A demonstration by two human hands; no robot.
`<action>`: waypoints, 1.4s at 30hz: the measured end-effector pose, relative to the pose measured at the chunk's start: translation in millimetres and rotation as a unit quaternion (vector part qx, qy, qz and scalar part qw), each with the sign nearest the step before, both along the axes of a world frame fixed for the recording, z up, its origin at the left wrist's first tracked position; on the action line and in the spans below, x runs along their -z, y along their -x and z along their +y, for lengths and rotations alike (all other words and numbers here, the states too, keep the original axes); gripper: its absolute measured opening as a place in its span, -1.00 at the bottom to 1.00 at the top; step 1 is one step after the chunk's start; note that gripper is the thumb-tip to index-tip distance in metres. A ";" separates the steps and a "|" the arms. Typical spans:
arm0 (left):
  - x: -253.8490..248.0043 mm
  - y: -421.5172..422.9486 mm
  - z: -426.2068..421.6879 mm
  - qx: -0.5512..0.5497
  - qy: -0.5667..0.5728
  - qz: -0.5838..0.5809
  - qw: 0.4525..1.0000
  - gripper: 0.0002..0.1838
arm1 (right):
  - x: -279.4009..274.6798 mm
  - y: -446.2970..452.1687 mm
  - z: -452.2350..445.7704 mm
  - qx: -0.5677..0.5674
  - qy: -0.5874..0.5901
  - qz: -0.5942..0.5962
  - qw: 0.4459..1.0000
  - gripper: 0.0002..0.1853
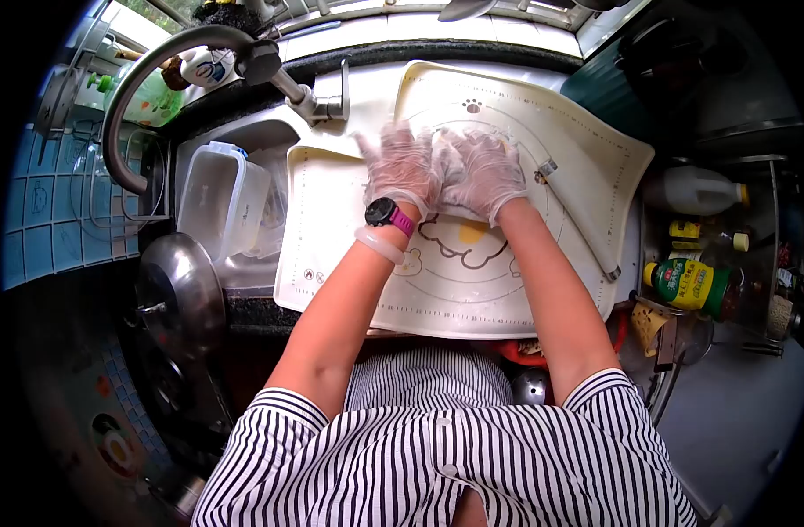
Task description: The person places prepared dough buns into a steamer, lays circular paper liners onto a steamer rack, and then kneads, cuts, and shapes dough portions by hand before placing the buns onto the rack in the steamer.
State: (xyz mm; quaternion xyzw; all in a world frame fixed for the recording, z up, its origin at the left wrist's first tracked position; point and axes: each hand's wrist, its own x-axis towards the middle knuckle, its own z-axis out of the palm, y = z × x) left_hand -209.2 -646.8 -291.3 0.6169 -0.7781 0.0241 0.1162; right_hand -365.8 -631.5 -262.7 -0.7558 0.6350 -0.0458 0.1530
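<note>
Well, we have a broad cream mat [331,237] spread over the dark stone tabletop [251,316], its edges raised and its left outline stepped. Ruler marks run along its borders, and thin rings, a paw print and cartoon outlines are printed on its face, one with a yellow patch.

Both our hands wear clear, crinkled gloves and work close together above the middle of the mat. Our left hand [403,167] is open, fingers spread and a little blurred; our right hand [484,169] curves over a pale mass [449,165], and we cannot tell how firmly it grips. That mass lies between and beneath our hands, mostly hidden. A dark-faced watch [382,212] on a magenta strap and a pale bangle [380,245] circle our left wrist. To the right, a slim rod [582,224] lies slantwise on the mat.

Left of the mat, a clear plastic tub [216,200] sits in the sink [266,133], beneath an arched grey faucet [121,97]. Nearer us is a round steel lid [182,294], and blue tiles [64,237] line the wall. White tiles [454,32] run below the window; on our right, a rack [753,160] holds a white jug [696,191] and a green-and-yellow-labelled jar [690,285].
</note>
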 end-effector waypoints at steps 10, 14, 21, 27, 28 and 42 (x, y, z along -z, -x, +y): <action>16.1 -64.2 220.0 0.242 -0.073 0.116 0.961 -0.37 | 42.4 4.7 237.5 -0.088 0.106 0.042 0.990 -0.45; 2.5 -38.2 118.7 0.239 -0.101 0.099 0.961 -0.31 | 4.7 6.2 111.0 -0.044 -0.033 0.108 0.993 -0.38; -15.7 17.5 -21.2 0.089 -0.152 0.104 0.979 -0.58 | 3.1 30.4 -8.5 0.055 0.245 -0.072 0.965 -0.46; 8.6 12.1 -22.8 0.174 -0.138 -0.049 0.974 -0.36 | 33.8 43.8 -2.1 -0.003 0.090 0.069 0.994 -0.37; 15.1 18.9 -41.9 0.151 -0.109 -0.049 0.981 -0.38 | 29.9 48.0 -24.2 0.020 0.112 0.048 0.992 -0.40; -2.8 -24.1 135.4 0.299 -0.096 0.114 0.943 -0.42 | 44.0 35.6 171.9 -0.073 0.048 0.082 0.993 -0.38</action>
